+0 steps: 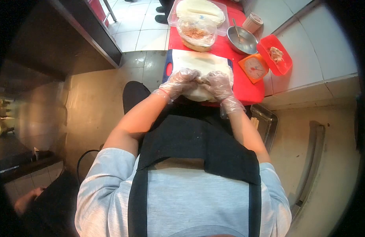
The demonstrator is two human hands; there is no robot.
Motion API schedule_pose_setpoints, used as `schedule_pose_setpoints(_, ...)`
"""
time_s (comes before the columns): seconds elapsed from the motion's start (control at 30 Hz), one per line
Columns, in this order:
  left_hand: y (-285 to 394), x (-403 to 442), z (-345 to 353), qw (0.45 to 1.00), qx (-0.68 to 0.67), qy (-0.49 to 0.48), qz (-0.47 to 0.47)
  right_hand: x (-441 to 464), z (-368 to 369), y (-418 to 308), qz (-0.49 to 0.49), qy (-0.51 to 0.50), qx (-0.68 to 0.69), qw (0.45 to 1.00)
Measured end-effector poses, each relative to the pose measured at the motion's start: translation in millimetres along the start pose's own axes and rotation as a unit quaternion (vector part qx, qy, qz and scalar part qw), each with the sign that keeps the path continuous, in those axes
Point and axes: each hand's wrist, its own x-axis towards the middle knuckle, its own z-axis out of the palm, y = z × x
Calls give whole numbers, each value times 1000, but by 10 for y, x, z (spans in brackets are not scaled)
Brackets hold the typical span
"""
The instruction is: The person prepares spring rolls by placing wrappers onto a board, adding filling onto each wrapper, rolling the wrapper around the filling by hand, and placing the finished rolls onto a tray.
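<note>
My left hand and my right hand, both in clear plastic gloves, are close together over a cutting board with blue edges. Their fingers are curled in and pinch a soft white sheet that looks like dough. Part of this sheet hangs toward me below the hands, near the board's front edge. What lies between the fingertips is mostly hidden by the gloves.
A plastic-covered bowl of orange shredded filling stands beyond the board, before a clear tray of flat white sheets. Rightward on the red table are a metal bowl, orange scale, and red container. Another person's hand shows lower left.
</note>
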Motion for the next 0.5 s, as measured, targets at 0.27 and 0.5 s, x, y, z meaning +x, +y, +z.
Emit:
schedule_pose_setpoints(0.27, 239, 31, -52, 989, 142, 0, 29, -139, -138, 48, 48, 37, -22, 998)
schedule_pose_setpoints(0.5, 285, 140, -110, 993, 83, -88, -2, -264, -359, 215, 56, 21, 12, 998)
